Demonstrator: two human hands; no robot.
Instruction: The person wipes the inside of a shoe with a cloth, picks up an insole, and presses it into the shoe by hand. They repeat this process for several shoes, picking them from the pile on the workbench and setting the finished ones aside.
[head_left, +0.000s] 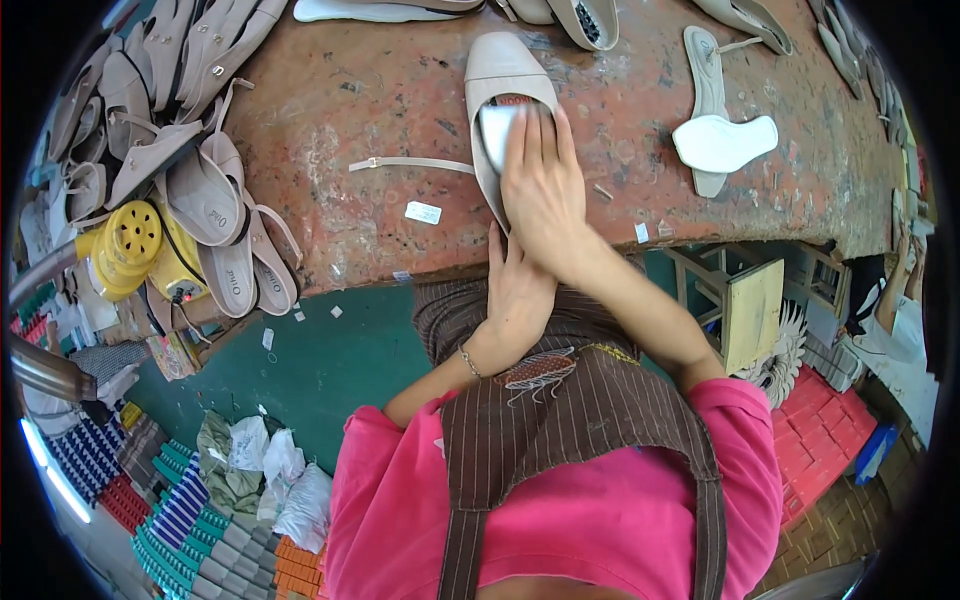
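Two hands work one beige shoe (503, 75) lying at the near edge of the bench (380, 100). Right hand (543, 190), fingers flat together, presses the insole (497, 130) down; left hand (517, 290) braces the heel from below, its grip hidden. Loose strap (410, 163) lies alongside.

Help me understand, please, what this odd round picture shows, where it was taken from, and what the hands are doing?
It comes from a wide-angle camera worn on a person's head, looking down, so straight edges curve. The right hand presses flat on a pale insole inside a beige shoe on the worn reddish workbench. The left hand steadies the shoe's heel end at the bench edge. Beside it lie a loose strap and a white insole; a pile of beige sandals and a yellow tool sit at the left.
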